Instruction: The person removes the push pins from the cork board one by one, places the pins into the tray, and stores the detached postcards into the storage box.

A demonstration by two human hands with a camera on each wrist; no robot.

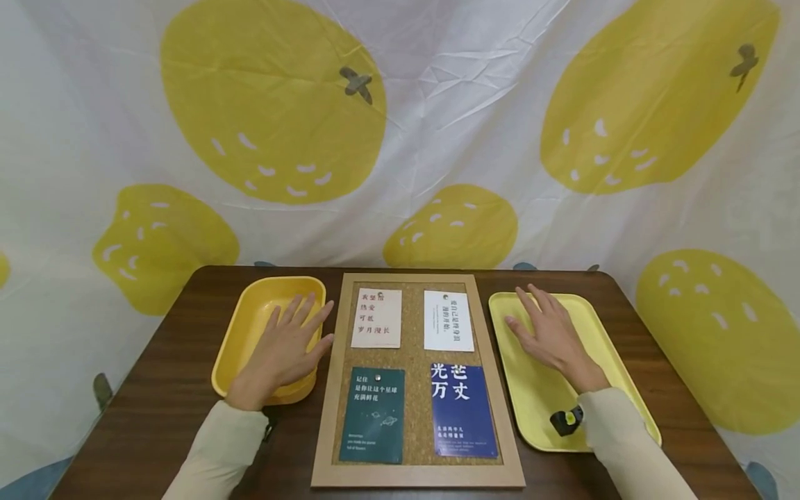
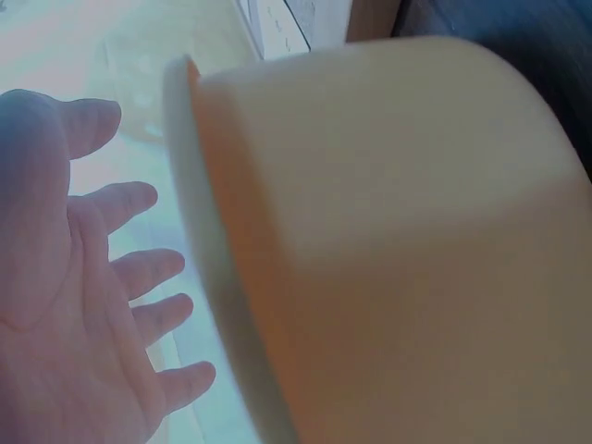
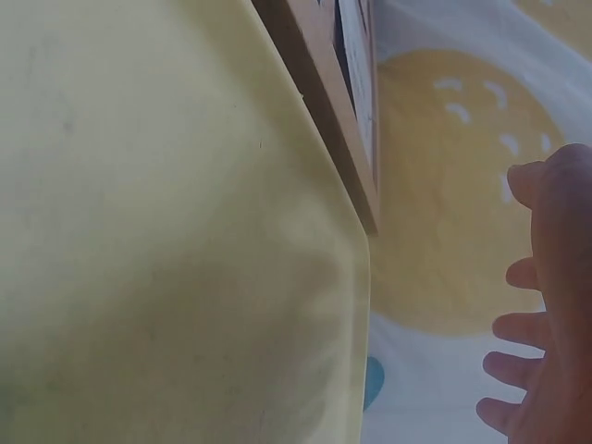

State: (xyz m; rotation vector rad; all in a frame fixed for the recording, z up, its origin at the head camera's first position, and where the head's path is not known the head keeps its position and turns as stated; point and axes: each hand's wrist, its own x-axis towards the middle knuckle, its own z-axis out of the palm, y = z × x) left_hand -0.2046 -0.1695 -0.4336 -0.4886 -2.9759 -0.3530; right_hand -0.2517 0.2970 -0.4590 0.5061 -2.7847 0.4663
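My left hand hovers palm down over the deep orange-yellow tray, fingers spread and holding nothing. In the left wrist view the same hand shows its bare palm beside the tray's rim. Over the flat pale yellow tray is my right hand, its fingers extended and nothing in it. The right wrist view shows that hand past the tray's edge. Between the hands lies a wood-framed cork board.
Four cards are pinned on the board: a pinkish card, a white card, a green card and a blue card. Everything rests on a dark wooden table. A lemon-print curtain hangs behind it.
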